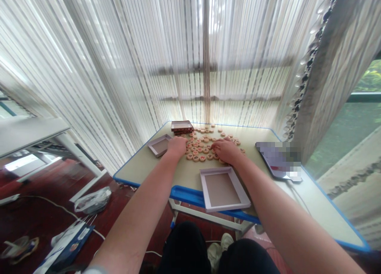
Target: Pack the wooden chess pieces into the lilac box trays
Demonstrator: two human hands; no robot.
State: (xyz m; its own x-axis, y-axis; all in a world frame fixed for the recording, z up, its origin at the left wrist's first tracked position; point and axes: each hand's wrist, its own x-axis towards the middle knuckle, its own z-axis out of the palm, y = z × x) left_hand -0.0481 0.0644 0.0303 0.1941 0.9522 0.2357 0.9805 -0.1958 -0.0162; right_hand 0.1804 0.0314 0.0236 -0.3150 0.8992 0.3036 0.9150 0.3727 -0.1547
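Many round wooden Chinese chess pieces (202,158) with red and dark characters lie loosely spread over the far middle of the table. My left hand (177,146) rests at the left edge of the pieces, with its fingers curled away and mostly hidden behind the back of the hand. Over the right side of the pieces lies my right hand (226,149), palm down, its fingers stretched out and touching some of them. One shallow box tray (160,145) sits beside my left hand. Nearer to me, below my right hand, a second shallow box tray (224,188) overhangs the table's front edge.
A dark red box (181,127) stands at the table's far left. On the right lies a tablet-like device (276,163) with a cable running from it. The table (139,163) has a blue rim. Sheer curtains (184,48) hang behind it; bags (92,200) lie on the floor.
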